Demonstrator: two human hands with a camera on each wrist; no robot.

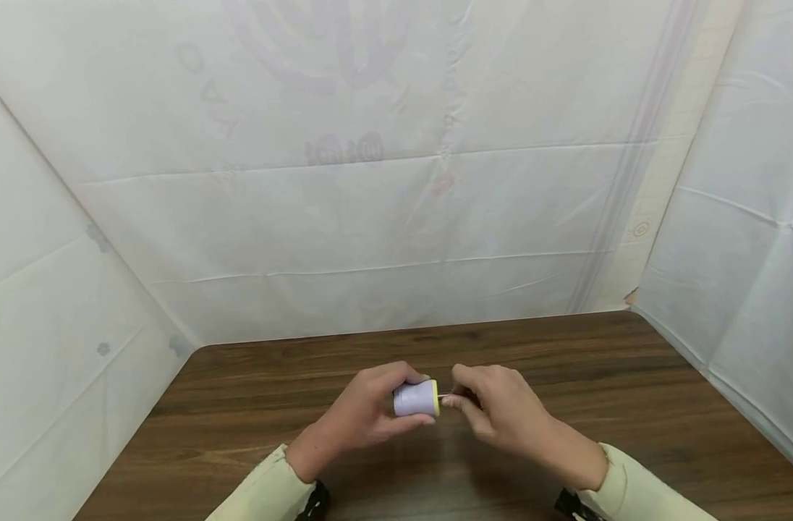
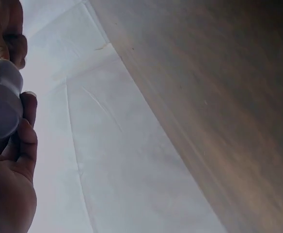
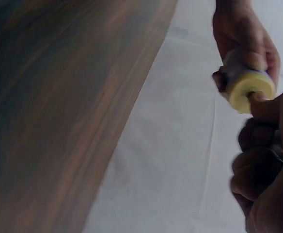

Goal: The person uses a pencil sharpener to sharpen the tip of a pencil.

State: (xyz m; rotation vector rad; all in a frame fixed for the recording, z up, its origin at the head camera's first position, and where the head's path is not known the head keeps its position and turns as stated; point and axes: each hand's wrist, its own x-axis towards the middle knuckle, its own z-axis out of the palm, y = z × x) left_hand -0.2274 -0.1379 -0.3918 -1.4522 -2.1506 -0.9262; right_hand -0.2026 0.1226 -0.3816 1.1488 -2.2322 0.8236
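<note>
Presently, my left hand [image 1: 364, 420] has its grip wrapped round a small pale lilac cylindrical spool with a yellow end cap [image 1: 417, 399], fingers over the top and thumb beneath. The spool is held on its side, above the dark brown wood-grain table [image 1: 240, 420] and not touching it, near the middle of the table's front half. The yellow end faces my right hand [image 1: 501, 416].

My right hand's grip is pinched on a thin, short pin-like piece [image 1: 445, 396] that sits right at the centre of the yellow end. I cannot tell whether that piece is a needle, a thread end or a small stem; it is too small. In the right wrist view the fingertips [image 3: 265, 109] press against the yellow face at its centre hole.

White sheeting [image 1: 396, 217] walls the table on three sides.

Risks, as I judge them: the pinch is slight and on a very fine piece, so a small twist of either wrist could let it slip free. The spool is smooth and rounded; a slack left grip would drop it to the table, where it would likely roll.
</note>
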